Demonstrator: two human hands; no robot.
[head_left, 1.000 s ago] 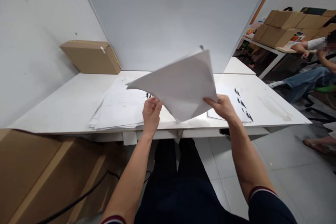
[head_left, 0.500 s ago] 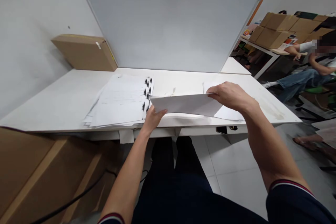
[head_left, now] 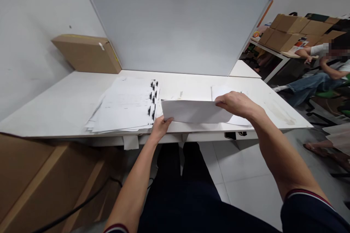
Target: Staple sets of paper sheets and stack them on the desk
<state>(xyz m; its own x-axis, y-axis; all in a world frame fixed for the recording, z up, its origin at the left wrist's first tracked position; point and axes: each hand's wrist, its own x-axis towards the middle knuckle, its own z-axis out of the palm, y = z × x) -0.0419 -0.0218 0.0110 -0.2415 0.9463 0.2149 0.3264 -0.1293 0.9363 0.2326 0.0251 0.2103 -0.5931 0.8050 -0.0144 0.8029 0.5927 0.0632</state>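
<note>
Both my hands hold a white sheaf of paper (head_left: 195, 111) upright on its long edge over the front of the white table (head_left: 68, 102). My left hand (head_left: 161, 125) grips its lower left corner. My right hand (head_left: 236, 103) is closed over its top right edge. To the left of the sheaf lies a loose stack of printed pages (head_left: 125, 105) with black marks along its right side. Under my right hand, more white sheets (head_left: 240, 120) lie flat on the table.
A large whiteboard (head_left: 175, 22) leans at the back of the table. A cardboard box (head_left: 86, 54) rests at the back left. Brown cardboard (head_left: 41, 178) stands on the floor at the left. At the right, another person (head_left: 325, 69) sits by a table stacked with boxes (head_left: 295, 29).
The sheaf came down from a raised, tilted hold to stand on edge at the table. My right hand moved from under its corner to over its top edge.
</note>
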